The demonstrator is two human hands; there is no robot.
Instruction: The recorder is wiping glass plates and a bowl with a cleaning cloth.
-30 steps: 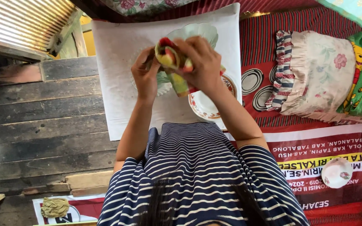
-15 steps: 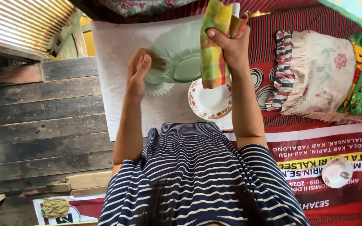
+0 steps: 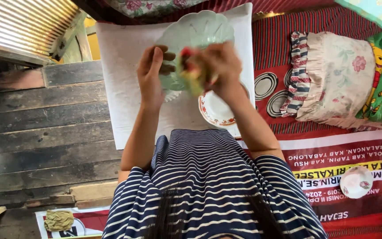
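Far to the left of the left hand: dark wooden floor planks (image 3: 45, 128); a crumpled olive rag (image 3: 58, 220) lies low on them, well apart from both hands.

Under both hands: white cloth mat (image 3: 120, 57), spread flat on the floor.

Left hand (image 3: 150, 75): fingers closed on the left rim of the pale green glass bowl (image 3: 200, 31), thumb over the edge. The bowl is raised and tilted, its scalloped rim fanning out beyond the fingers.

Right hand (image 3: 217, 66): clamped on a bunched checked cloth (image 3: 192, 76) in yellow, green and red, pressed against the bowl just beside the left hand. Blurred, so the exact contact cannot be told.

Just below the right hand: white plate with red floral rim (image 3: 215, 113), resting on the mat.

Right of the right hand: red striped floor covering (image 3: 315, 26), a frilled floral pillow (image 3: 337, 75), and nearer the body a small white floral dish (image 3: 355, 182).

Handling judgement: wiping goes best with a firm rim grip, the bowl turned steadily and held clear of the plate below.
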